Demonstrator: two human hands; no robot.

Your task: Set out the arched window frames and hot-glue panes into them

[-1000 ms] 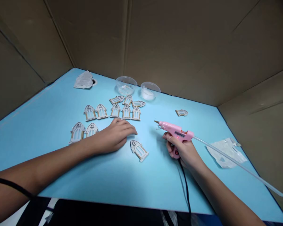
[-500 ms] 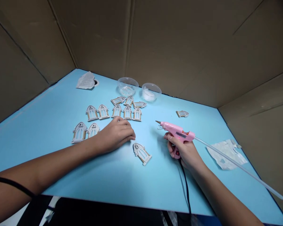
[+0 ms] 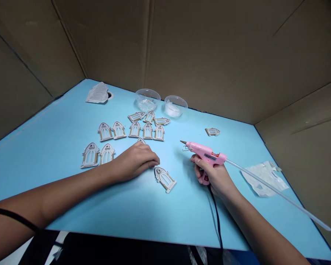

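Observation:
My right hand (image 3: 211,173) is wrapped round the handle of a pink glue gun (image 3: 206,152), its nozzle pointing left above the table. A long clear glue stick (image 3: 276,193) sticks out of its back end. My left hand (image 3: 139,158) rests low over the table with fingers curled together; what lies under them, if anything, is hidden. Just below its fingertips lies a small arched window piece (image 3: 164,179), tilted; whether they touch I cannot tell. Behind the knuckles peeks the top of another arched piece (image 3: 141,140).
Several arched window pieces (image 3: 147,131) lie in rows beyond my left hand, one more piece (image 3: 212,131) at the right. Two clear plastic bowls (image 3: 148,98) stand at the back. Crumpled paper (image 3: 264,179) lies right, a paper sheet (image 3: 98,92) back left. Cardboard walls (image 3: 204,55) enclose the blue table.
My left hand has shifted slightly right and nearer, toward the tilted window piece, uncovering the top of the piece behind its knuckles. The glue gun stays almost where it was. The view has shifted slightly.

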